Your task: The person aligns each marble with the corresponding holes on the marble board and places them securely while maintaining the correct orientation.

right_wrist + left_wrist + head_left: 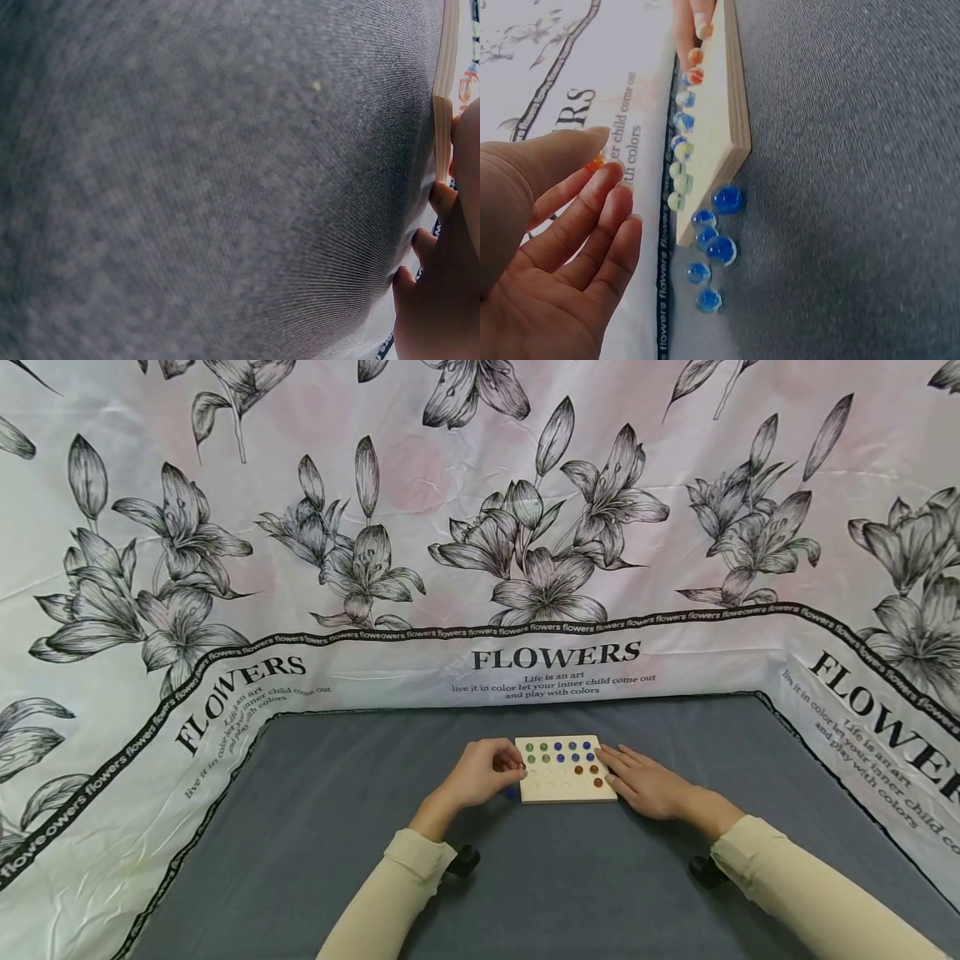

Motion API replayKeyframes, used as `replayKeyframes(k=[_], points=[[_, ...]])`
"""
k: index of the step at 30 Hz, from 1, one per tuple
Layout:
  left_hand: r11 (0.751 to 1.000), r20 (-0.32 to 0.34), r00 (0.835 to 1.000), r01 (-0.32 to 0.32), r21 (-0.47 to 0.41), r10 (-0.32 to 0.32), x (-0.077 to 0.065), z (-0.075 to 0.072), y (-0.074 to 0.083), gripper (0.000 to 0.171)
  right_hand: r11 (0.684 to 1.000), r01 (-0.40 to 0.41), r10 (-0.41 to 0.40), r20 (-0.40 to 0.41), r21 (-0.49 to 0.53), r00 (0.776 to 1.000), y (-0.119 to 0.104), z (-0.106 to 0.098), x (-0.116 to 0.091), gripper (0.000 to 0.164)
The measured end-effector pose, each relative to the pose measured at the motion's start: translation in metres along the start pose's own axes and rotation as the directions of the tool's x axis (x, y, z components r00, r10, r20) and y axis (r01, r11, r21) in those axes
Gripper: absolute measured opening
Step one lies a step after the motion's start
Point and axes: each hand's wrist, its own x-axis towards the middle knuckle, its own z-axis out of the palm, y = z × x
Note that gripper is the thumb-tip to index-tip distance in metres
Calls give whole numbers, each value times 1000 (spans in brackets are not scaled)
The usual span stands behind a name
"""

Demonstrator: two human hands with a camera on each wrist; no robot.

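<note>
A pale wooden board with rows of round hollows lies on the grey cloth. Green marbles and blue marbles fill hollows in its two far rows, and a few reddish-orange marbles sit toward its right end. At the board's left edge my left hand pinches an orange marble between thumb and fingertips, largely hidden by them. My right hand rests at the opposite edge with fingers extended, touching the board.
Several loose blue marbles lie on the cloth just off the board's left end, close to my left hand. Behind the grey cloth rises a white flower-printed sheet. Dark straps circle both wrists.
</note>
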Motion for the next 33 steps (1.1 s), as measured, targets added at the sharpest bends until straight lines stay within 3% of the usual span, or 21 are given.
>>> replayKeyframes(k=[8, 16, 33], points=[[1000, 11, 1000, -19, -4, 19, 4, 6, 6, 8, 1000, -8, 8, -4, -4, 1000, 9, 7, 3, 58], [999, 40, 999, -36, 8, 35, 10, 18, 15, 6, 1000, -14, 14, 26, 16, 1000, -4, -3, 0, 55], [996, 83, 994, -75, 40, 71, 22, 44, 28, 8, 1000, -11, 11, 7, 5, 1000, -8, -1, -3, 55]])
